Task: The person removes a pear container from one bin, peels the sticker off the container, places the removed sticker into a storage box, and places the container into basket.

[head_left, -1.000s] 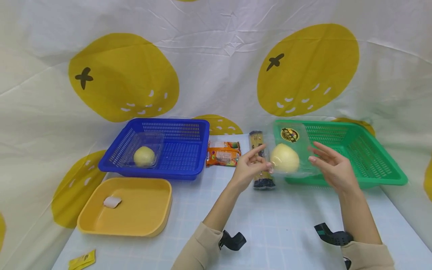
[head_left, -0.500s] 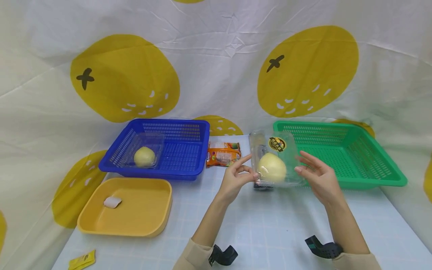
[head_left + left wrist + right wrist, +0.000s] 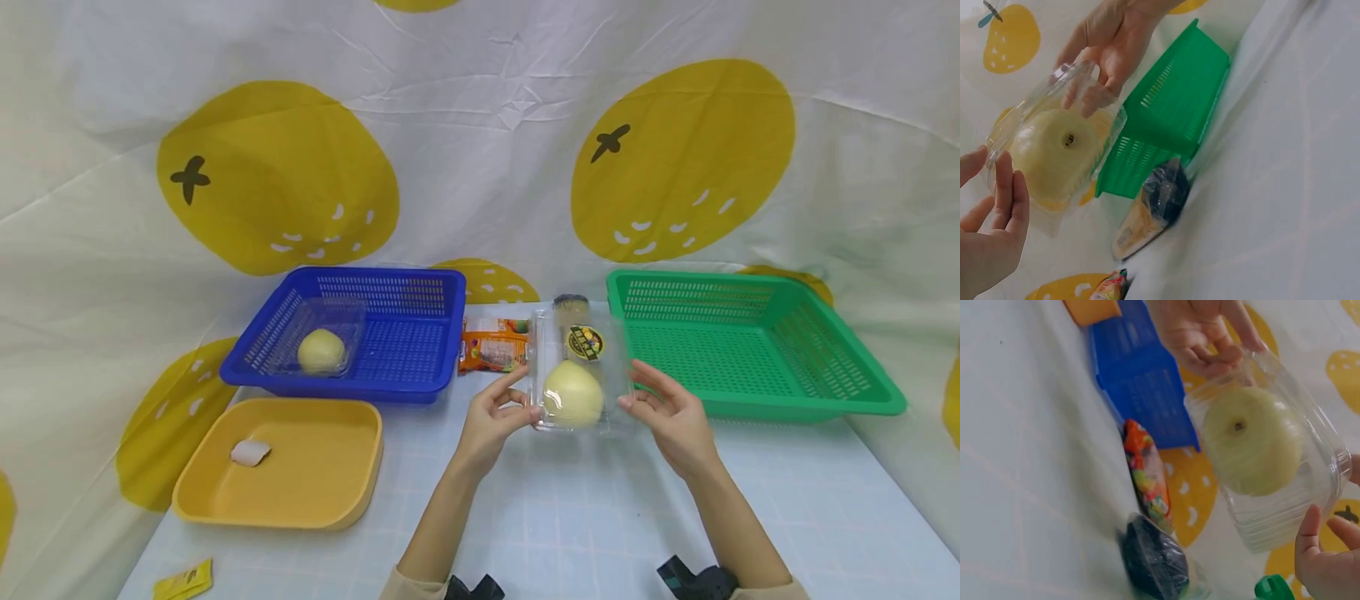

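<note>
- Left hand [image 3: 489, 423]: thumb and fingers pinching the left edge of a clear box [image 3: 582, 362].
- Right hand [image 3: 675, 427]: thumb and fingers clamped on the same box's right edge.
- Clear box: held up off the table [image 3: 585, 525], between the hands; one pale fruit [image 3: 573, 397] inside, round dark label [image 3: 585, 342] on the lid.
- Long packet [image 3: 572, 305]: behind the box in the head view, partly seen through it; dark end shows in both wrist views.
- Orange packet [image 3: 492, 349]: on the table, just beside the blue basket [image 3: 405, 346].
- Blue basket: contains a second box [image 3: 333, 313] with a second fruit [image 3: 321, 352].
- Green basket [image 3: 731, 358]: right of the hands.
- Yellow tray [image 3: 318, 475]: in front of the blue basket, small white piece [image 3: 251, 452] inside.
- Yellow sachet [image 3: 183, 581]: near-left table edge.
</note>
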`<action>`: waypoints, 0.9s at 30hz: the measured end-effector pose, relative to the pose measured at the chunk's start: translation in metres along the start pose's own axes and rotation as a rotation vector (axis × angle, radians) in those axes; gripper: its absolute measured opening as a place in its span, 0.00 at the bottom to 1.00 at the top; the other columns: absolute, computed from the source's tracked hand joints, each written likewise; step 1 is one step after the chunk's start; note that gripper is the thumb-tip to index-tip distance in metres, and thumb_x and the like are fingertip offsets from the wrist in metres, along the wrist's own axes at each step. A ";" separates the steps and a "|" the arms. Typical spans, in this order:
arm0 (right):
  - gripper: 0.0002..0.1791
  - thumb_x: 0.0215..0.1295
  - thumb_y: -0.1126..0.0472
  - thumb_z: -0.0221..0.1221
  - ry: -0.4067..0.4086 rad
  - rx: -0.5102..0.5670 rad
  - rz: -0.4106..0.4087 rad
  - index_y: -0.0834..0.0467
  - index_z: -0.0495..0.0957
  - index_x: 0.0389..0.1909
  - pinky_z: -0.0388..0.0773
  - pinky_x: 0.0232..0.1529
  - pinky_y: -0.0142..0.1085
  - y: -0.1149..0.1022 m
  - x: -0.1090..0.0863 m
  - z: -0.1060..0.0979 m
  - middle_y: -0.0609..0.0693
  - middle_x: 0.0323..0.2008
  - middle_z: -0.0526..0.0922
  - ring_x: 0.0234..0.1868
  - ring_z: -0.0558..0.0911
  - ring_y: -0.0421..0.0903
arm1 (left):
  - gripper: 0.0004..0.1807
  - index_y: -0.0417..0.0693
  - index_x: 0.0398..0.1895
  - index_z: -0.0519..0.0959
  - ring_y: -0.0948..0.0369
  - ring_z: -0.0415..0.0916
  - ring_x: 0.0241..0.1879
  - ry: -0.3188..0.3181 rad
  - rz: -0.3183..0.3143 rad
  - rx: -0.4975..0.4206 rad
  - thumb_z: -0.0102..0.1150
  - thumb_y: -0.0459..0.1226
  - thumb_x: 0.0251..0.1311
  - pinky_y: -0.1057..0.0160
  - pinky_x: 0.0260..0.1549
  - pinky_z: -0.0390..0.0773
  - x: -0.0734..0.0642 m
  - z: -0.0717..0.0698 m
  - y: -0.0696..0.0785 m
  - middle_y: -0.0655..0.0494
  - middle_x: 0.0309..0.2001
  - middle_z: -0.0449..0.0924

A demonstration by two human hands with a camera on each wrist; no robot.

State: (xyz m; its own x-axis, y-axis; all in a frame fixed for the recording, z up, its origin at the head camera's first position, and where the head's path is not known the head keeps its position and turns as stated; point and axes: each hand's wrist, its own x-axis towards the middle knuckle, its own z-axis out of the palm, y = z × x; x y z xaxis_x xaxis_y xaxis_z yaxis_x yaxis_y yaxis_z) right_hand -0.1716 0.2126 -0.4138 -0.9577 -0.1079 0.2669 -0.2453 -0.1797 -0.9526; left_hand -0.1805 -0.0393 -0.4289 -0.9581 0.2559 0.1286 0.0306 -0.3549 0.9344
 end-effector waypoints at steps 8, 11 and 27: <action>0.32 0.58 0.77 0.57 -0.001 -0.023 0.041 0.68 0.61 0.65 0.78 0.41 0.26 0.017 -0.015 0.015 0.48 0.52 0.70 0.38 0.77 0.36 | 0.35 0.36 0.65 0.65 0.65 0.78 0.25 0.051 -0.023 0.047 0.61 0.23 0.49 0.66 0.37 0.80 -0.021 -0.013 -0.003 0.53 0.31 0.72; 0.36 0.58 0.77 0.57 0.000 -0.029 0.073 0.73 0.55 0.67 0.78 0.42 0.26 0.023 -0.018 0.021 0.50 0.52 0.68 0.38 0.77 0.36 | 0.34 0.36 0.64 0.66 0.65 0.78 0.25 0.079 -0.036 0.061 0.62 0.23 0.49 0.67 0.36 0.80 -0.026 -0.018 -0.005 0.53 0.31 0.72; 0.37 0.52 0.78 0.61 -0.018 -0.092 0.113 0.74 0.58 0.64 0.79 0.34 0.26 0.046 -0.028 0.044 0.55 0.48 0.69 0.34 0.78 0.37 | 0.28 0.33 0.59 0.68 0.64 0.79 0.25 0.195 -0.058 0.181 0.61 0.26 0.52 0.67 0.33 0.79 -0.053 -0.039 -0.016 0.54 0.27 0.74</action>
State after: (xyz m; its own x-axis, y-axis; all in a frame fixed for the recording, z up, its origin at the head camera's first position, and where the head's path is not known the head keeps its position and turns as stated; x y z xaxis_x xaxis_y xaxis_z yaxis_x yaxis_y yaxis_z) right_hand -0.1497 0.1642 -0.4585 -0.9773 -0.1399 0.1593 -0.1499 -0.0752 -0.9858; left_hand -0.1417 -0.0821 -0.4636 -0.9959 0.0872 0.0232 0.0077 -0.1742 0.9847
